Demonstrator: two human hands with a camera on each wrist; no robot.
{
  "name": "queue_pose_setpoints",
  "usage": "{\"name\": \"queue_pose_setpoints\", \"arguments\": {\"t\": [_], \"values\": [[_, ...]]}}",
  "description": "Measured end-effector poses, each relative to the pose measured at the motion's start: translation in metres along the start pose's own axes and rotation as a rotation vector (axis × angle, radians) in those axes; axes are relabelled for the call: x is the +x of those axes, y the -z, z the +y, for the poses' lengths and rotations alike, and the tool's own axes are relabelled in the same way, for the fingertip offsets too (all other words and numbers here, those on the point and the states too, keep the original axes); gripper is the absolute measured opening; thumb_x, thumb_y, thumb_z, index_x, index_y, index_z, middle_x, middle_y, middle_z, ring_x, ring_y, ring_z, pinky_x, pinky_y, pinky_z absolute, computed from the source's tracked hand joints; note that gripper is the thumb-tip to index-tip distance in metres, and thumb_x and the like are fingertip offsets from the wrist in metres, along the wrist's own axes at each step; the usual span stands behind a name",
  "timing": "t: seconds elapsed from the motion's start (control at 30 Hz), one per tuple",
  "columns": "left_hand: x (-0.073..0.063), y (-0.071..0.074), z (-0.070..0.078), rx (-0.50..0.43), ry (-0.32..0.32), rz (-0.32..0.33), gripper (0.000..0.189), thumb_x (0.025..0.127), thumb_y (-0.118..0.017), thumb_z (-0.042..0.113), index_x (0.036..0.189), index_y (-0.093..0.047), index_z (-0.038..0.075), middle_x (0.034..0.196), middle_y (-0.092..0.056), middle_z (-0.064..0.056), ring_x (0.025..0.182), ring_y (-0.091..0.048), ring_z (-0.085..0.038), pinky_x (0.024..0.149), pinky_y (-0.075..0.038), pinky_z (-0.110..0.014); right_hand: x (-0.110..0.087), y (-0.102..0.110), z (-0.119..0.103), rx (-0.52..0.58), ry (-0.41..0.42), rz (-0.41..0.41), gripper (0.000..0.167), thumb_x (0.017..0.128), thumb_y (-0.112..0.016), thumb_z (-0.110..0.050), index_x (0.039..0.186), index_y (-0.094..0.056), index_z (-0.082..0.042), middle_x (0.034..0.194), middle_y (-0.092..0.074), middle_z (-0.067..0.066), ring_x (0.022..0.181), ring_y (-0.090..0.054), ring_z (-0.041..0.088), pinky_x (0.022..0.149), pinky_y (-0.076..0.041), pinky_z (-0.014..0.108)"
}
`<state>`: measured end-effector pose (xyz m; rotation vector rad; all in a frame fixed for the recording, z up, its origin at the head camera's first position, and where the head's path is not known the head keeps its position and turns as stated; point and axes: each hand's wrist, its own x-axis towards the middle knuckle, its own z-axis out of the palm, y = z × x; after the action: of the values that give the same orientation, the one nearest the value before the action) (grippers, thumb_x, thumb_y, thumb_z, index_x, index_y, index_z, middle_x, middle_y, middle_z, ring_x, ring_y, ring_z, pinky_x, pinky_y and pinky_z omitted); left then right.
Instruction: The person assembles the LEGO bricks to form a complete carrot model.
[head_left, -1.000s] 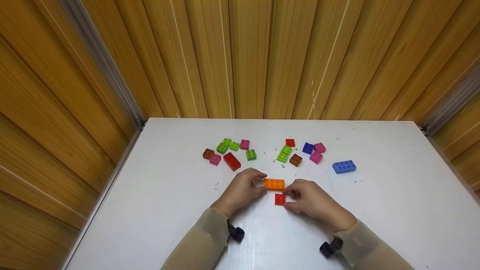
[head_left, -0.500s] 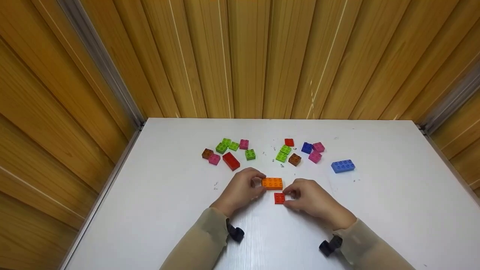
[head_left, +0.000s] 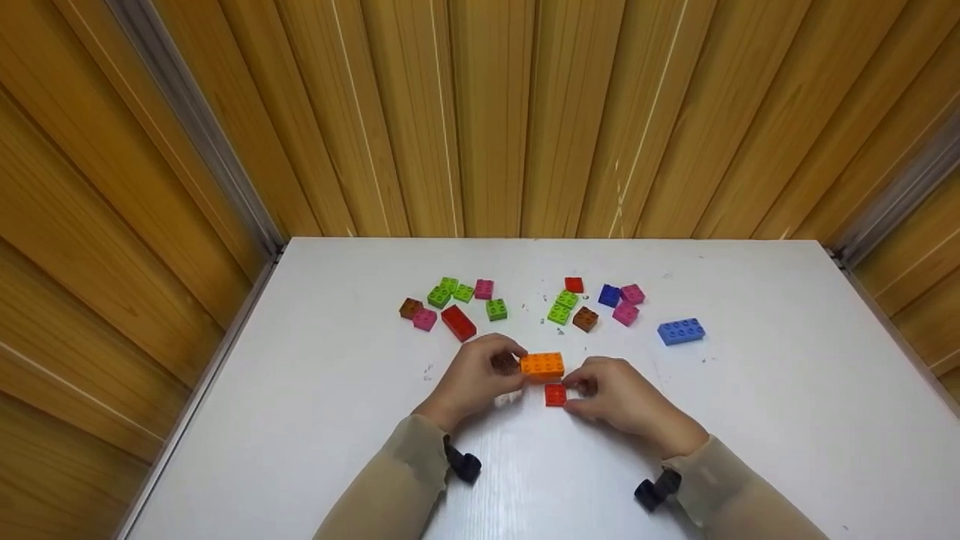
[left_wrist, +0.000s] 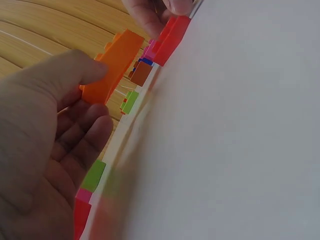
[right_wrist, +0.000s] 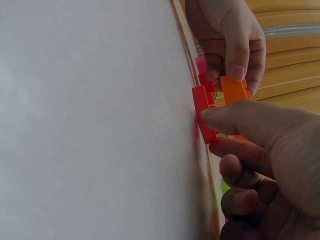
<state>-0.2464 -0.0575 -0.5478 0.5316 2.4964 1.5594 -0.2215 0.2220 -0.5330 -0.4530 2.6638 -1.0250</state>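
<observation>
My left hand point(head_left: 474, 375) holds an orange two-by-four toy building brick point(head_left: 542, 365) by its left end, thumb on the near side. In the left wrist view the orange brick point(left_wrist: 120, 60) is raised off the table, studs facing up. Just in front of it, a flat red two-by-two brick point(head_left: 555, 395) sits on the table. My right hand point(head_left: 626, 397) pinches this red brick at its right edge between thumb and forefinger. The right wrist view shows the red brick point(right_wrist: 199, 97) below the orange brick point(right_wrist: 232, 90), with a gap between them.
Behind the left hand lie a long red brick point(head_left: 459, 322) and several small green, pink and brown bricks. Behind the right hand are green bricks point(head_left: 559, 313), a brown brick point(head_left: 586, 319), and a long blue brick point(head_left: 681, 331) farther right. Wood-patterned walls enclose the white table point(head_left: 300, 420).
My left hand has lifted the orange brick slightly off the table. The right hand keeps its pinch on the red brick. The whole head view has shifted a little.
</observation>
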Motion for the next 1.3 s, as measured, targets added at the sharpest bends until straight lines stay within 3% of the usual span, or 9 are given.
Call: {"name": "queue_pose_setpoints", "arguments": {"t": [0.17, 0.53, 0.73, 0.87, 0.97, 1.13, 1.3], "values": [[0.0, 0.001, 0.0, -0.034, -0.031, -0.028, 0.027, 0.098, -0.089, 0.016, 0.122, -0.083, 0.024, 0.122, -0.077, 0.007, 0.108, -0.072, -0.011, 0.106, -0.063, -0.027, 0.002, 0.0, 0.001, 0.007, -0.006, 0.002, 0.027, 0.093, -0.094, -0.027, 0.117, -0.088, -0.015, 0.094, -0.07, -0.001, 0.088, -0.06, 0.018, 0.075, -0.05, 0.026], [-0.002, -0.002, 0.001, -0.089, -0.097, -0.094, 0.026, 0.093, -0.092, 0.008, 0.116, -0.085, 0.016, 0.117, -0.079, 0.002, 0.106, -0.077, -0.019, 0.098, -0.064, -0.027, 0.002, -0.002, 0.003, 0.018, 0.04, 0.023, 0.015, 0.09, -0.095, -0.023, 0.099, -0.084, -0.017, 0.086, -0.064, -0.003, 0.08, -0.057, 0.014, 0.066, -0.045, 0.024], [-0.003, -0.003, 0.002, -0.088, -0.086, -0.112, 0.027, 0.092, -0.093, 0.009, 0.116, -0.084, 0.016, 0.117, -0.078, 0.002, 0.106, -0.076, -0.017, 0.099, -0.064, -0.026, 0.001, 0.001, 0.003, 0.044, 0.036, 0.023, 0.024, 0.09, -0.095, -0.025, 0.11, -0.086, -0.015, 0.092, -0.07, -0.001, 0.085, -0.061, 0.016, 0.071, -0.05, 0.024], [-0.003, -0.003, 0.001, -0.079, -0.072, -0.117, 0.027, 0.092, -0.093, 0.01, 0.116, -0.084, 0.018, 0.117, -0.078, 0.003, 0.106, -0.075, -0.016, 0.1, -0.064, -0.026, 0.001, 0.005, 0.003, 0.06, 0.005, 0.038, 0.04, 0.091, -0.096, -0.032, 0.127, -0.085, -0.015, 0.107, -0.077, -0.001, 0.094, -0.063, 0.018, 0.081, -0.053, 0.024], [-0.003, -0.004, 0.001, -0.069, -0.069, -0.123, 0.027, 0.092, -0.093, 0.01, 0.116, -0.084, 0.019, 0.117, -0.078, 0.004, 0.106, -0.074, -0.014, 0.101, -0.064, -0.026, 0.0, 0.008, 0.003, 0.087, -0.007, 0.032, 0.048, 0.094, -0.094, -0.034, 0.137, -0.081, -0.015, 0.12, -0.08, 0.002, 0.096, -0.062, 0.019, 0.08, -0.053, 0.024], [-0.002, -0.005, 0.0, -0.064, -0.067, -0.133, 0.027, 0.092, -0.094, 0.01, 0.115, -0.085, 0.02, 0.116, -0.078, 0.005, 0.104, -0.074, -0.012, 0.1, -0.063, -0.025, 0.001, 0.012, 0.005, 0.157, -0.022, 0.007, 0.041, 0.098, -0.09, -0.033, 0.135, -0.082, -0.018, 0.13, -0.08, 0.006, 0.092, -0.059, 0.021, 0.07, -0.05, 0.023], [-0.002, -0.007, 0.001, -0.018, -0.045, -0.147, 0.026, 0.093, -0.094, 0.015, 0.117, -0.086, 0.023, 0.114, -0.078, 0.008, 0.101, -0.073, -0.01, 0.096, -0.062, -0.023, 0.001, 0.013, 0.007, 0.137, 0.013, 0.008, 0.033, 0.098, -0.089, -0.031, 0.128, -0.085, -0.018, 0.122, -0.081, 0.004, 0.093, -0.059, 0.021, 0.076, -0.048, 0.024]]}}
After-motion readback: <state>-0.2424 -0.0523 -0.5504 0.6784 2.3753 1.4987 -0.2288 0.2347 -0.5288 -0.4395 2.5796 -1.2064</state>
